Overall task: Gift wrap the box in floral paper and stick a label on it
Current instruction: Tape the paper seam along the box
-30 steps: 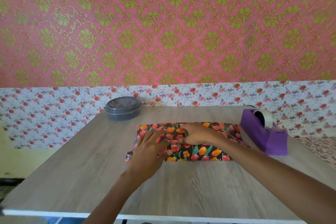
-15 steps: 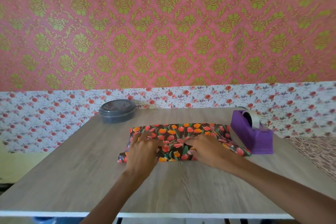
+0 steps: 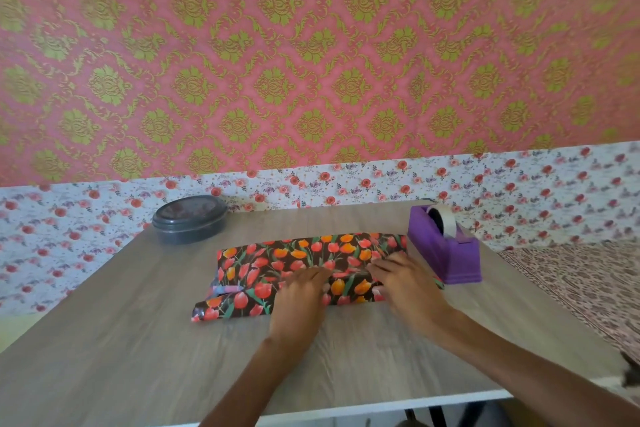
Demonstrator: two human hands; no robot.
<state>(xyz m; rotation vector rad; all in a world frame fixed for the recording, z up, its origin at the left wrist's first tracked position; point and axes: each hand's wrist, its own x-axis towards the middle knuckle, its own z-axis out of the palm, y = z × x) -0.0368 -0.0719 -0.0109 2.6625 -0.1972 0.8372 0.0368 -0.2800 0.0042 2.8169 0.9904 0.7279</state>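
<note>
The box is hiding fully under the floral paper (image 3: 294,253), lying on the middle of the desk (image 3: 138,340); the paper's left end is looking loose and blurred. The left hand (image 3: 299,302) and right hand (image 3: 405,284) are pressing flat on the paper, fingers straight, grasping nothing; the wood-grain desk is standing against the pink patterned wallpaper (image 3: 311,62), carrying a purple tape dispenser (image 3: 446,253).

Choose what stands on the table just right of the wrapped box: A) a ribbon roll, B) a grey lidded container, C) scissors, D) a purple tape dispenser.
D: the purple tape dispenser stands beside the right end of the wrapped box, while the grey lidded container sits at the far left.
</note>
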